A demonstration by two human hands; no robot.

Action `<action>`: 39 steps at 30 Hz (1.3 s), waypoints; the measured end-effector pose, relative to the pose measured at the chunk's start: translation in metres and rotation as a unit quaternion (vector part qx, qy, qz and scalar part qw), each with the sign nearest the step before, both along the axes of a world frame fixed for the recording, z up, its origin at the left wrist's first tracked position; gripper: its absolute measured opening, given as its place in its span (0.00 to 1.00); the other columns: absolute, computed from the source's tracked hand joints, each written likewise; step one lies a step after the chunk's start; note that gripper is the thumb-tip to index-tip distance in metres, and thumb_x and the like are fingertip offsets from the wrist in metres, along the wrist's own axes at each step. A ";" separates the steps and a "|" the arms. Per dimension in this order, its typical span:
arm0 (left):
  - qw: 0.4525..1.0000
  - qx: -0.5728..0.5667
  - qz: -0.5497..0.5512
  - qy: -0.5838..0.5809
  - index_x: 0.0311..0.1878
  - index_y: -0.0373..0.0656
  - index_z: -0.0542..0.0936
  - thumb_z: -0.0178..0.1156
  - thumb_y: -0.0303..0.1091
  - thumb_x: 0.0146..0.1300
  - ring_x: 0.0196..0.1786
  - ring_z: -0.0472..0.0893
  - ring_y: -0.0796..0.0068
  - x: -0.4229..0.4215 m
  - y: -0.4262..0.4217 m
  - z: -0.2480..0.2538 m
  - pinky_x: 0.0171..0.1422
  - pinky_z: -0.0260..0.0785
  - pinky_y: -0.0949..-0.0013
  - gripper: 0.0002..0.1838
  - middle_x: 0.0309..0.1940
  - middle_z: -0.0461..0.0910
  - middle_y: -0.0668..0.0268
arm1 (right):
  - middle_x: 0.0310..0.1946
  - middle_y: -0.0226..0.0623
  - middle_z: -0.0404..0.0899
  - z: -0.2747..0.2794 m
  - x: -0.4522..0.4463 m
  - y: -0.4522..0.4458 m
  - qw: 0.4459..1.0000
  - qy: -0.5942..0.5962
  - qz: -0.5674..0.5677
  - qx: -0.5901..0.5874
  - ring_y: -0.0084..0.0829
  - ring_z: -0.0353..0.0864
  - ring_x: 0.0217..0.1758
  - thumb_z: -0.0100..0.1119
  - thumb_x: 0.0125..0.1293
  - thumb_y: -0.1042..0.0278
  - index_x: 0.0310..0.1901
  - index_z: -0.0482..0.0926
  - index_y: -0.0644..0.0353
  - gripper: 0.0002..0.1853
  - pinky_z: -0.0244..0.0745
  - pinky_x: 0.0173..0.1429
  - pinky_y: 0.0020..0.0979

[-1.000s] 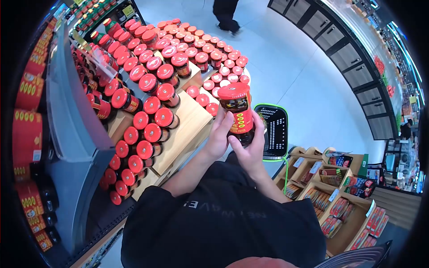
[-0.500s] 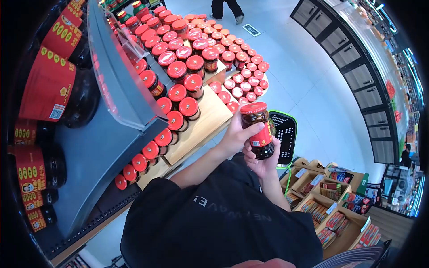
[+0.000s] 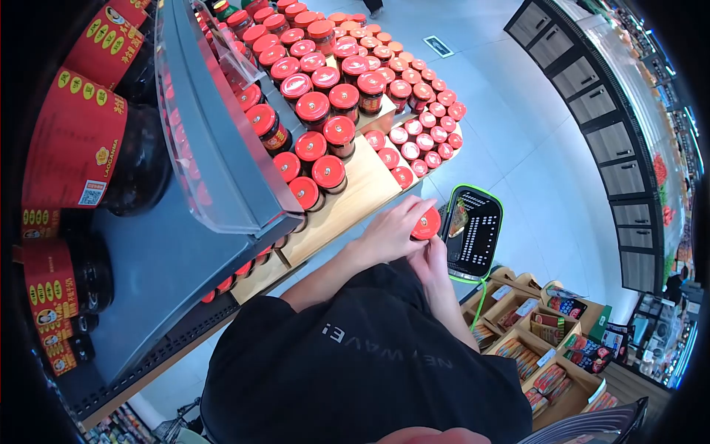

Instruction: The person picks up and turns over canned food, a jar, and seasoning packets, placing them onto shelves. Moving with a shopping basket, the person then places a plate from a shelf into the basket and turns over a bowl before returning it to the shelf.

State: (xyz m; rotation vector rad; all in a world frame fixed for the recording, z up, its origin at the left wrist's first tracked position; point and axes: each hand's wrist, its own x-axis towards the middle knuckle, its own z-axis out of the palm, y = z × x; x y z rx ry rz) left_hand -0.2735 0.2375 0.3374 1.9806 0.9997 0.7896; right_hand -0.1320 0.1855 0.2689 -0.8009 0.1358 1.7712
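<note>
A jar with a red lid (image 3: 426, 223) is held in front of my chest, its lid turned up toward me. My left hand (image 3: 393, 228) is closed round its left side, the fingers reaching along the lid's far edge. From below, my right hand (image 3: 430, 260) grips the jar near its lower part. Most of the glass and the label is hidden by the lid and my hands. Just right of the jar is a black shopping basket with a green rim (image 3: 497, 229), and a packaged item (image 3: 458, 220) lies in it.
Many red-lidded jars (image 3: 312, 107) stand on a stepped wooden display (image 3: 362, 177) ahead to the left. A grey shelf with a clear guard (image 3: 222, 177) is close on my left. Wooden bins of packets (image 3: 518, 355) stand at lower right. Dark-framed cabinets (image 3: 592, 111) line the far right.
The jar has turned from showing its side label to showing its lid. My hands have shifted round it. The view has moved slightly, and the person at the top has mostly left it.
</note>
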 end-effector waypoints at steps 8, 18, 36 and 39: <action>0.964 0.172 0.083 0.184 0.57 0.41 0.73 0.70 0.33 0.46 0.52 0.75 0.61 -0.031 0.030 0.000 0.57 0.61 0.58 0.31 0.48 0.76 0.60 | 0.51 0.30 0.74 0.012 0.008 0.015 0.978 -0.207 0.003 0.030 0.26 0.72 0.57 0.57 0.69 0.65 0.55 0.73 0.56 0.15 0.67 0.59 0.39; 0.934 0.184 0.173 0.253 0.51 0.39 0.74 0.62 0.21 0.45 0.48 0.76 0.60 -0.046 0.057 -0.011 0.55 0.60 0.55 0.25 0.44 0.73 0.58 | 0.48 0.33 0.78 -0.019 0.029 -0.023 0.981 -0.192 0.018 0.011 0.32 0.77 0.56 0.55 0.69 0.67 0.49 0.75 0.57 0.09 0.74 0.57 0.38; 0.866 0.136 0.289 0.384 0.56 0.41 0.73 0.63 0.36 0.59 0.60 0.68 0.54 -0.028 0.067 -0.007 0.57 0.61 0.45 0.23 0.58 0.68 0.55 | 0.43 0.31 0.77 -0.088 0.065 -0.037 0.962 -0.266 0.036 -0.054 0.27 0.80 0.48 0.54 0.70 0.68 0.45 0.75 0.57 0.06 0.75 0.50 0.30; 0.847 0.113 0.302 0.423 0.57 0.44 0.72 0.64 0.33 0.57 0.62 0.67 0.52 -0.023 0.067 0.002 0.57 0.61 0.43 0.24 0.60 0.67 0.56 | 0.37 0.30 0.78 -0.134 0.086 -0.045 0.887 -0.440 0.121 -0.070 0.23 0.79 0.45 0.56 0.69 0.69 0.44 0.76 0.58 0.06 0.73 0.46 0.24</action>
